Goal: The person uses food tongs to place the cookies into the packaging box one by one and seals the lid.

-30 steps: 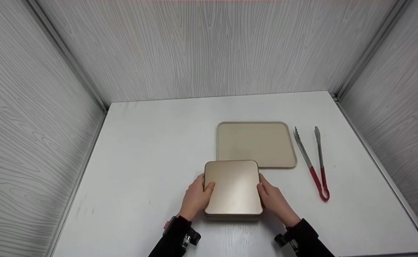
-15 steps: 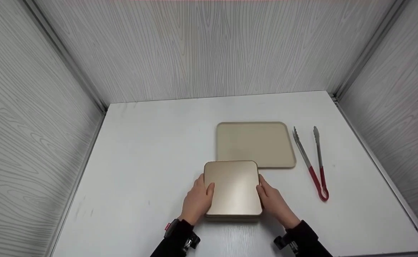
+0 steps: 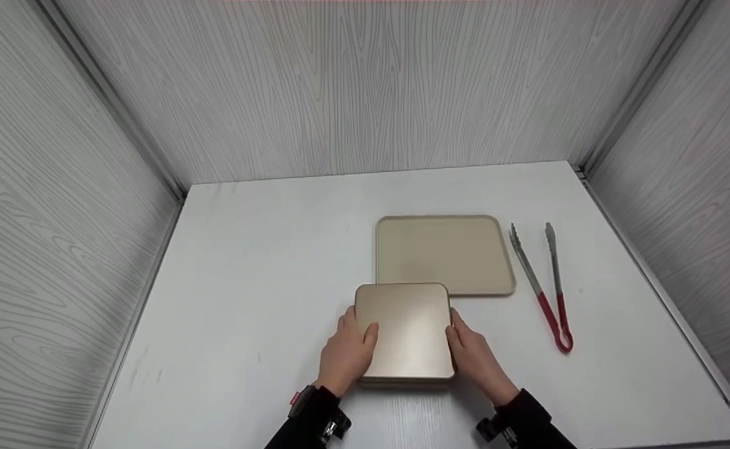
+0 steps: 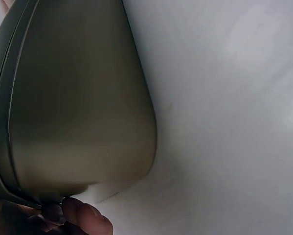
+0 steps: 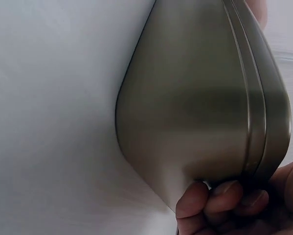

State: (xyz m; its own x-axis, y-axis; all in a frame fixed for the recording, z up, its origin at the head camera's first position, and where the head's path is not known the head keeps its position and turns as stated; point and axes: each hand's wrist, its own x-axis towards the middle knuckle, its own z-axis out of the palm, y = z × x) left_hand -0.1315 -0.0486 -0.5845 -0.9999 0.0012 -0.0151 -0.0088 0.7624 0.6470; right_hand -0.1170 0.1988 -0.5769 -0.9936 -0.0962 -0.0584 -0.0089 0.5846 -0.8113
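A gold rectangular metal tin with rounded corners and a fitted lid stands on the white table in the head view. My left hand grips its left side, the thumb lying over the lid's edge. On the opposite side my right hand holds the tin, its thumb along the lid's edge. Both wrist views show the tin's deep side wall and the lid seam. Curled fingers touch the wall in the right wrist view. The tin's inside is hidden by the lid.
Just behind the tin lies a flat beige tray, its near-left corner covered by the tin in the head view. Tongs with red handles and metal tips lie spread to the tray's right. Grey wood-grain panels wall the table's back and sides.
My left hand has shifted slightly on the tin, its thumb reaching a little further onto the lid. The right hand keeps its hold. Tray and tongs stay in place.
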